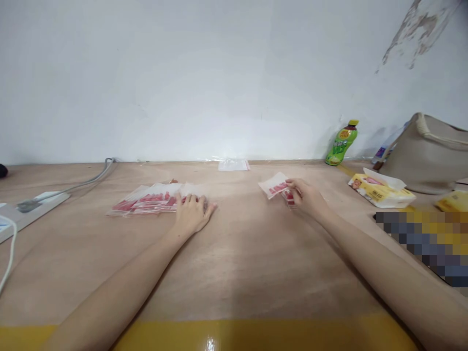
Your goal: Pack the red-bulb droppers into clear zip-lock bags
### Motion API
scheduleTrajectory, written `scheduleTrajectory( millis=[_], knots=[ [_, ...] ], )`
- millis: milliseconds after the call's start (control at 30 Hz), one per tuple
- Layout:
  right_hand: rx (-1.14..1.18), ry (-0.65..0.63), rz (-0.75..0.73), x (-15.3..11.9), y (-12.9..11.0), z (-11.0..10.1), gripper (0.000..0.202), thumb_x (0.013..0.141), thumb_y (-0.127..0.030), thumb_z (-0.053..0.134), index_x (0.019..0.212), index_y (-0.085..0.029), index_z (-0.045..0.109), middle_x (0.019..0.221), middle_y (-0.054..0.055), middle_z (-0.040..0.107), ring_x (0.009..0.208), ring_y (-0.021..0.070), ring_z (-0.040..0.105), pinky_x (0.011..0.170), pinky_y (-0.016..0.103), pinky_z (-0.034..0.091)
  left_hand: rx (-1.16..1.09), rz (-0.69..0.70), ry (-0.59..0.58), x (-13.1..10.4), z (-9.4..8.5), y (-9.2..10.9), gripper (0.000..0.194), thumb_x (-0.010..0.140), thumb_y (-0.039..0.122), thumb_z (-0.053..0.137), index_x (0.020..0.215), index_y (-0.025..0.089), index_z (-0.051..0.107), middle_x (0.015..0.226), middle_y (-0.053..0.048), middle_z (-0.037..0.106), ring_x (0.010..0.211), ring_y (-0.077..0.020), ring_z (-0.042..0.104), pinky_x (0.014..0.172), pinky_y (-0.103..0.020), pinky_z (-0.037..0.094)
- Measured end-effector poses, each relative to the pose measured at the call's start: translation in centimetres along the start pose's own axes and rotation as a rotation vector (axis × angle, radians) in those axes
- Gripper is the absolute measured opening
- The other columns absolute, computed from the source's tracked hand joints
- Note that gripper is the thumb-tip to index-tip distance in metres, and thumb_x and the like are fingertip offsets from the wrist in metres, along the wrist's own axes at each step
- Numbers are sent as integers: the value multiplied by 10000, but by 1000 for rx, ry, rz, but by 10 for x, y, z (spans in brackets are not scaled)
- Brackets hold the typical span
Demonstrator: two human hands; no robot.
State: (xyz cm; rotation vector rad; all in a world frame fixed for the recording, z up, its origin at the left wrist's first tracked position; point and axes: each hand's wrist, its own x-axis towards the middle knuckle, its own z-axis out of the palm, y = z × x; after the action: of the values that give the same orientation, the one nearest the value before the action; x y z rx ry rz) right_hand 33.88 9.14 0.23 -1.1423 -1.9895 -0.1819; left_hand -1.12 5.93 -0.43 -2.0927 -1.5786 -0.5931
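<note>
Small clear plastic bags (146,200) with red contents lie in an overlapping row on the left of the table. My left hand (192,212) rests on the right end of that row, fingers stretched out over the bags and thumb to the right. To the right, my right hand (307,197) pinches a small plastic bag (274,186) with red pieces in it by its right edge. The bag is tilted, its whitish upper part pointing up and left. Another red-filled bag (288,196) shows just below it, partly hidden by my fingers; whether I hold that one too I cannot tell.
A flat whitish plastic bag (233,165) lies by the wall. On the right stand a green drink bottle (342,144), a yellow tissue pack (382,189) and a beige bag (424,156). A power strip (47,199) with cables is at the left. Yellow tape (219,335) runs along the front edge.
</note>
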Motion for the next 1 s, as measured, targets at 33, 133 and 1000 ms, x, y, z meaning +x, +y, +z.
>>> scheduleTrajectory(
  millis=[33,133,1000],
  knots=[
    [-26,-49,-19,-6,5,-5,209,779,-120,412,893,-186,574,998,91,648,888,204,613,739,330,469,-34,8,-16,0,-1,5,373,855,488,426,892,157,594,825,-123,602,874,-308,550,897,-583,284],
    [-116,-173,-95,-22,9,-15,194,769,-135,438,890,-189,580,1049,78,641,930,204,607,785,348,449,-129,43,-48,2,0,24,391,865,490,409,989,154,567,886,-119,591,877,-289,560,844,-496,373],
    [110,-152,-245,1,-91,71,221,772,-152,524,974,-181,608,905,66,620,788,157,571,742,306,424,-442,146,-190,3,11,31,533,825,459,508,1245,132,478,1263,-155,502,1152,-282,487,939,-409,419]
  ],
)
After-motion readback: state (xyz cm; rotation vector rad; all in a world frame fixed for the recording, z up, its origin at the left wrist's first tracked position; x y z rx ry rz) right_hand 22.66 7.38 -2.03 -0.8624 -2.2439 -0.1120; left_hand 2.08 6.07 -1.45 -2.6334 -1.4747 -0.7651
